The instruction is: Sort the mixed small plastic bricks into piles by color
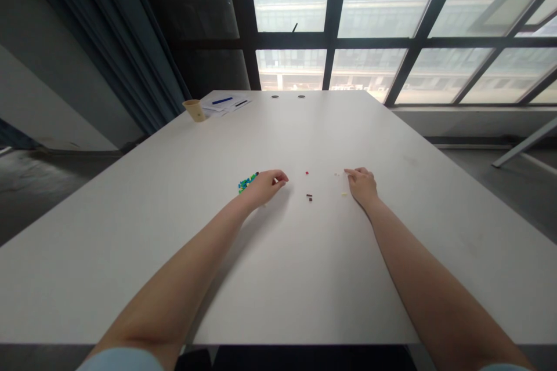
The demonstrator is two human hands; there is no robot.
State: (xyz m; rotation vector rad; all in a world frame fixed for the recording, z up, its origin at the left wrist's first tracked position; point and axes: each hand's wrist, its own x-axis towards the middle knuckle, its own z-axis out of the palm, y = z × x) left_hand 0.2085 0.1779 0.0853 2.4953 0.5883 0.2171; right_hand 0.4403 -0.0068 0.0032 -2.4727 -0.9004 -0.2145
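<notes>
My left hand [270, 182] hovers over the white table with its fingers gently curved and a small gap between thumb and fingertips; I see nothing in that gap. Partly hidden behind it lies a pile of small blue, green and yellow building bricks [244, 183]. My right hand [362, 183] rests low at the table, index finger stretched to the left close to tiny white pieces [336, 174]. A pale yellow brick [343, 194] lies beside that hand. Between the hands are a small red brick [307, 173] and dark brown bricks [309, 195].
The broad white table [304, 278] spans most of the view. A tan paper cup [194, 111] stands at the far left edge, next to papers [213, 105] with a blue pen [222, 101] and a dark pen [241, 103]. Windows rise behind the table.
</notes>
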